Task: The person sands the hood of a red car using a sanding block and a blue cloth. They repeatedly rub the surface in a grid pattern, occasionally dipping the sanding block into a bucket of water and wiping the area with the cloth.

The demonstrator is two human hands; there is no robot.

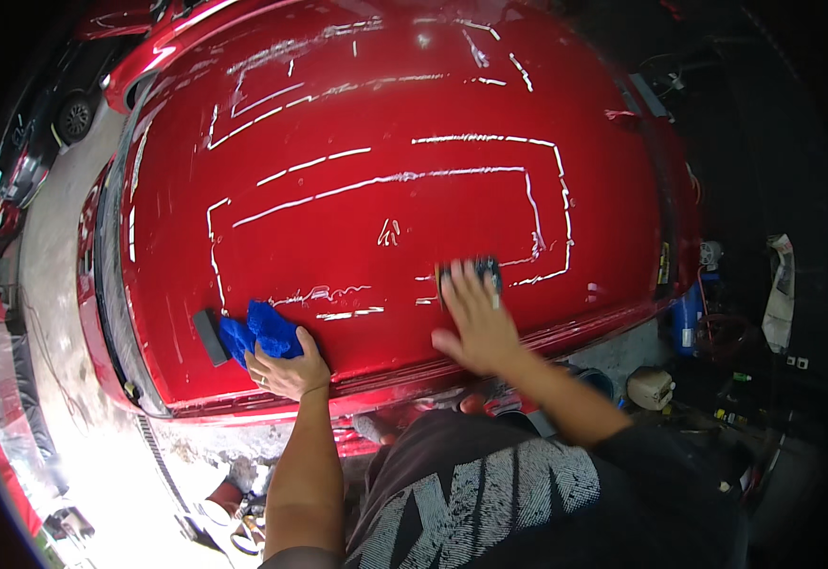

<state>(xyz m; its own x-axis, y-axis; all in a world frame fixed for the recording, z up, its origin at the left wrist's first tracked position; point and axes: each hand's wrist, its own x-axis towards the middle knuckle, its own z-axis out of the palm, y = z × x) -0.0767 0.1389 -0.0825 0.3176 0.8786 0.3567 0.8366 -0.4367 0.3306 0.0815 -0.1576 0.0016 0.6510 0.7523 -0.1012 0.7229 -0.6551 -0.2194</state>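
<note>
Red car roof point(385, 114): 1 blue cloth point(260, 332), 2 hands.

one red car panel point(385, 190), two hands, left hand point(286, 370), right hand point(475, 322), one blue cloth point(262, 334), two dark pads point(210, 337)

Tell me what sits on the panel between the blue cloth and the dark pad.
In the head view, between the blue cloth under the left hand and the dark pad under the right hand, only red panel with short white streaks shows.
</note>
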